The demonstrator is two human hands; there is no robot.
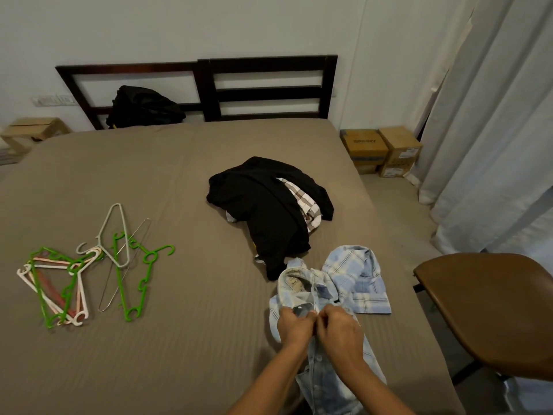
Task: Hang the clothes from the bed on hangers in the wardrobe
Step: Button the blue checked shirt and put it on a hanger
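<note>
Shirt (326,298) lengthwise on bed (167,339), collar far | left hand (294,323), right hand (339,326) pinching placket together | hangers (86,271) well left.

Black bag (143,107) propped against dark headboard (206,85) far left, cardboard boxes (366,145) stacked on floor far right, pale curtain (493,115) hung at right, brown chair (490,313) placed near right.

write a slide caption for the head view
Left hand and right hand pinch the front of a blue plaid shirt on the bed; hangers lie aside.
</note>
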